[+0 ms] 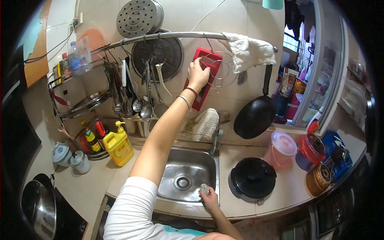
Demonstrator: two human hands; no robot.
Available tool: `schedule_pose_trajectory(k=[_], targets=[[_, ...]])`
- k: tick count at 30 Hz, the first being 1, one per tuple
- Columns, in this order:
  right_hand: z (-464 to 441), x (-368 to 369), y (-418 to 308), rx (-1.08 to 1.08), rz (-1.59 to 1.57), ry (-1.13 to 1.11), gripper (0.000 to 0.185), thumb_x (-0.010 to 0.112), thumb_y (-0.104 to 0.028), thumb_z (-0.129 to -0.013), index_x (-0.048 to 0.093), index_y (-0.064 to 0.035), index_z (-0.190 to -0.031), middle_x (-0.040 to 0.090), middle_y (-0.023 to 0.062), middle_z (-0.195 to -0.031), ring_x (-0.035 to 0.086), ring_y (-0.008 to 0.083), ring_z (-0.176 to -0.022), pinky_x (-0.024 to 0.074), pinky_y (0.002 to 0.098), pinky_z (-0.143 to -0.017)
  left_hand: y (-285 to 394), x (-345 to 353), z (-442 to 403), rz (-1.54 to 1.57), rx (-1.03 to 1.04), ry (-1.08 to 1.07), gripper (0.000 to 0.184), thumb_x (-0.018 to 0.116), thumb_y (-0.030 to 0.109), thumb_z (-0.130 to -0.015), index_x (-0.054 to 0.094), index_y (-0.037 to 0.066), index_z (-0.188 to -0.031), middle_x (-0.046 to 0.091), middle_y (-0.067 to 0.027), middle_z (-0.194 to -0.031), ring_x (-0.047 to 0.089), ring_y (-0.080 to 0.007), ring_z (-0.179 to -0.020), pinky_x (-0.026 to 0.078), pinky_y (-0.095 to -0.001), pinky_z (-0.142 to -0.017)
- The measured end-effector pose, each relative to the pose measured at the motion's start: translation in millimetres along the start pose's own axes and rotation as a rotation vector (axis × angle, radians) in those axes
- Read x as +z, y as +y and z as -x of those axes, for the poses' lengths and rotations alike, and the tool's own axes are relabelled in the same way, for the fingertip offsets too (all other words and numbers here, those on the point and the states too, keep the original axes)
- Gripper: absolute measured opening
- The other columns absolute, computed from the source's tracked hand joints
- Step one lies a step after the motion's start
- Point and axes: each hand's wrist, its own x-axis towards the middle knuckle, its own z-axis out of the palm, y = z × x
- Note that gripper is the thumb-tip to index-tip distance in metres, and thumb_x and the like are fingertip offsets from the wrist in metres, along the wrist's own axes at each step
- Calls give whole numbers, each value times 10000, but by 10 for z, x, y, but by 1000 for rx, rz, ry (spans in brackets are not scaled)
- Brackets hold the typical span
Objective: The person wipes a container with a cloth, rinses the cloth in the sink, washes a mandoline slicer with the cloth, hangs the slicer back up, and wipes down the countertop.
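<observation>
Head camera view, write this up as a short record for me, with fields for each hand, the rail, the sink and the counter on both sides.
Left hand: raised to a red tool by the wall; grip unclear
Right hand: holds a small pale crumpled thing at the sink's near right
Rail: white cloth draped at right
Sink: metal, drain showing
Counter, left: yellow pump jug
Counter, right: black lidded pot, pink bucket

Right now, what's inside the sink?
Steel sink: the drain shows, and the right hand holds a greyish scrubber at the front right corner. The left arm covers part of the left side; anything beneath it can't be seen.
</observation>
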Motion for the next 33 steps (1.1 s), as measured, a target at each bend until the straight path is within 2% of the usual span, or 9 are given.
schedule_pose_trajectory(k=[3, 10, 14, 19, 22, 23, 26, 27, 33], targets=[[-15, -5, 0, -24, 57, 13, 320, 612, -72, -843, 515, 26, -1133, 637, 88, -899, 622, 131, -767, 502, 255, -690, 140, 90, 154, -71, 43, -36, 507, 624, 219, -760, 494, 146, -1245, 490, -149, -1169, 463, -364, -1113, 398, -537, -891], [-34, -15, 52, -32, 24, 19, 336, 618, -77, -840, 512, 30, -1140, 634, 88, -893, 622, 137, -770, 506, 257, -700, 41, 13, 171, -246, 278, 80, 449, 544, 15, -733, 641, 248, -1104, 508, -94, -1036, 484, -296, -981, 418, -444, -836], [-50, -20, 95, -16, -22, 17, 346, 620, -79, -839, 508, 33, -1147, 634, 92, -913, 624, 141, -793, 506, 258, -714, -158, -102, 23, -114, 376, 139, 472, 534, -48, -717, 673, 214, -1084, 543, -111, -943, 500, -290, -901, 438, -382, -824], [-60, -30, 108, 30, 8, -3, 345, 603, -59, -852, 485, 33, -1162, 616, 109, -985, 620, 160, -856, 507, 280, -777, -347, -232, -37, -187, 452, 134, 437, 585, -4, -742, 639, 166, -1141, 531, -131, -1020, 506, -307, -965, 431, -385, -866], [-58, -36, 87, 14, 72, -3, 344, 602, -60, -854, 483, 34, -1163, 616, 108, -995, 622, 163, -872, 507, 283, -788, -521, -160, -132, -149, 334, 221, 483, 617, 39, -749, 562, 84, -1227, 509, -161, -1081, 486, -347, -1051, 413, -409, -912], [-53, -41, 112, 3, 82, -5, 343, 601, -61, -855, 483, 35, -1163, 616, 108, -996, 623, 164, -877, 506, 283, -790, -589, -151, -161, -204, 266, 197, 522, 652, 149, -768, 503, -19, -1239, 547, -209, -1082, 510, -368, -1071, 415, -418, -922], [-40, -30, 54, 12, 72, -1, 344, 604, -64, -856, 483, 35, -1162, 616, 108, -1001, 623, 167, -889, 504, 282, -800, -724, -140, -324, 2, -30, -82, 523, 668, 249, -776, 528, -54, -1178, 593, -245, -1065, 564, -353, -1030, 440, -403, -894], [-35, -18, 31, 24, 61, 1, 344, 605, -65, -856, 483, 35, -1162, 615, 108, -1003, 623, 168, -893, 503, 281, -803, -1300, 156, -560, 133, 34, -126, 569, 677, 336, -772, 538, -71, -1145, 618, -262, -1046, 604, -333, -994, 457, -389, -869], [-36, -9, 54, -2, 46, 16, 347, 612, -65, -853, 485, 37, -1160, 622, 100, -991, 610, 154, -903, 498, 276, -804, -863, -131, -402, 247, -82, -286, 444, 648, 277, -834, 556, -69, -1097, 640, -209, -1025, 617, -259, -965, 460, -347, -831]])
